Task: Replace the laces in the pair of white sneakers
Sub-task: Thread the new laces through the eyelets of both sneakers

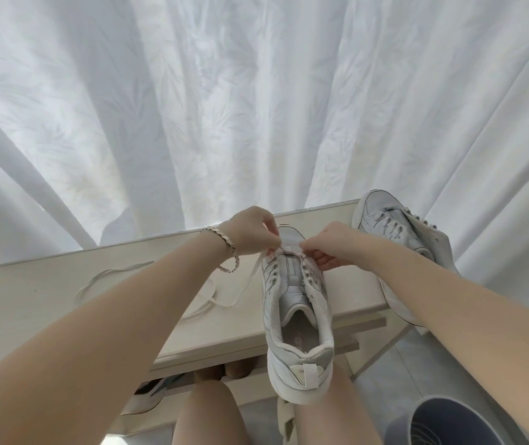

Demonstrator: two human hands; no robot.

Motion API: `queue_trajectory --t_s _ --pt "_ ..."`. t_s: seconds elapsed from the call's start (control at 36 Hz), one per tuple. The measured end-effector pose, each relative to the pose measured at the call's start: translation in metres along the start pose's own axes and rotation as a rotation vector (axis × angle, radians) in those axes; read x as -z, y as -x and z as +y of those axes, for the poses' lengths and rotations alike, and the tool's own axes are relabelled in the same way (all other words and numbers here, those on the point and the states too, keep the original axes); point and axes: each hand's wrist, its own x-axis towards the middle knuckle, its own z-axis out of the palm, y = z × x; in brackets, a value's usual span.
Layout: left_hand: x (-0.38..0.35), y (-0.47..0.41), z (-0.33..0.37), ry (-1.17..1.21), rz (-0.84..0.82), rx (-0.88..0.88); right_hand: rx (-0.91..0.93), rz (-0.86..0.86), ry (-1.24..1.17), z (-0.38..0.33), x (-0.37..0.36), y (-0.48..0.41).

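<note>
A white sneaker (292,303) lies with its toe on the pale table (48,293) and its heel hanging over the near edge above my knees. My left hand (250,234) pinches a pale lace (284,251) at the lowest eyelets near the toe. My right hand (330,245) pinches the same lace on the other side of the eyelet row. The lace's free end trails left from my left hand onto the tabletop. The second white sneaker (388,226) lies at the table's right end, partly behind my right forearm.
Loose white laces (102,277) lie in loops on the tabletop to the left. A white curtain (256,107) hangs right behind the table. A dark blue bin (449,422) stands on the tiled floor at the lower right. A shelf under the table holds some items.
</note>
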Motion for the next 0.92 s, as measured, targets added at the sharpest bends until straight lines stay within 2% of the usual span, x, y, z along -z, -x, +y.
queue_trajectory --t_s 0.08,0.22,0.31,0.44,0.58,0.78,0.92 --pt "0.003 -0.002 0.006 0.182 -0.078 0.121 -0.039 -0.008 0.050 -0.003 0.001 -0.003" --pt "0.003 -0.004 0.002 0.138 -0.109 0.227 -0.048 -0.051 0.130 -0.008 0.003 -0.002" --pt "0.004 -0.003 0.004 0.113 -0.118 0.254 -0.008 -0.018 0.300 -0.014 -0.001 -0.002" --pt "0.006 -0.003 0.017 -0.103 -0.130 0.178 -0.029 0.004 0.506 -0.031 -0.016 -0.003" --pt "0.003 -0.008 0.025 -0.395 -0.169 0.102 -0.038 -0.015 0.462 -0.028 -0.013 -0.004" --pt "-0.004 -0.013 0.023 -0.439 -0.168 0.102 0.063 0.098 0.399 -0.012 -0.019 0.001" --pt "-0.003 -0.002 0.006 -0.411 -0.083 -0.057 0.159 0.185 0.342 -0.001 -0.023 0.004"
